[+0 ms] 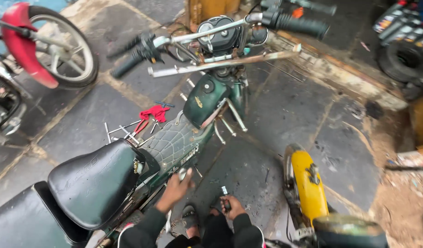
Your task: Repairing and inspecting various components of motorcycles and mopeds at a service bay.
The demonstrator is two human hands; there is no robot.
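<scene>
A: Item in hand?
B: A small silver-tipped dark tool [225,198] is gripped in the clenched right hand [230,207], low beside the dark green motorcycle [193,133]. A small metal piece at its side is pinched by the left hand [176,188].
A: Progress?
B: Judged midway; loose metal rods [122,131] and a red cloth [155,112] are laid out beyond.
A: Obstructions?
B: A yellow mudguard [308,186] is crowded close.

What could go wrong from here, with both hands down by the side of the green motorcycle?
1. The left hand works under the lifted black seat; if the seat drops, it may pinch fingers.
2. Loose tools beside the red cloth lie on the wet-looking floor, a possible trip hazard.
3. The right hand holds a small part that might slip.
</scene>
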